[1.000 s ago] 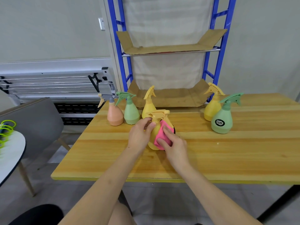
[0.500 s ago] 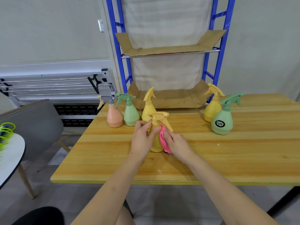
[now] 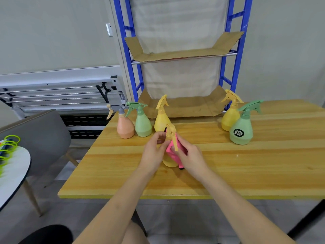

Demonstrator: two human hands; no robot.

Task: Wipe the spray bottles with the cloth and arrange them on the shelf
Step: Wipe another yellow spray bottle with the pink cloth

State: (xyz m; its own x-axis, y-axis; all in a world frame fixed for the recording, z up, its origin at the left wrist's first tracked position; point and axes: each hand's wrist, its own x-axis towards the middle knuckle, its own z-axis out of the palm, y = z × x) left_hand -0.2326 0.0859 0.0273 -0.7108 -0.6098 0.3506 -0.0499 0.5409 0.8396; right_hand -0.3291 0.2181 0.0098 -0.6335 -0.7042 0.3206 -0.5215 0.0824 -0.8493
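Small yellow plastic spray bottle [image 3: 169, 162] is standing upright on the wooden table [image 3: 228, 166], near its front middle; left hand [image 3: 153, 154] is gripping its neck; right hand [image 3: 190, 156] is pressing a pink cloth [image 3: 171, 149] against its side; five other bottles are standing behind; blue metal shelf [image 3: 182, 57] is standing beyond.

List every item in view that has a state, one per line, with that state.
Held yellow bottle: upright on the table, gripped, being wiped.
Pink cloth: pressed against that bottle.
Left hand: shut on the bottle's neck.
Right hand: shut on the cloth.
Orange bottle: upright, untouched.
Small green bottle: upright, untouched.
Back yellow bottle: upright.
Right yellow bottle: upright.
Large green bottle: upright.
Shelf: holds no bottles.
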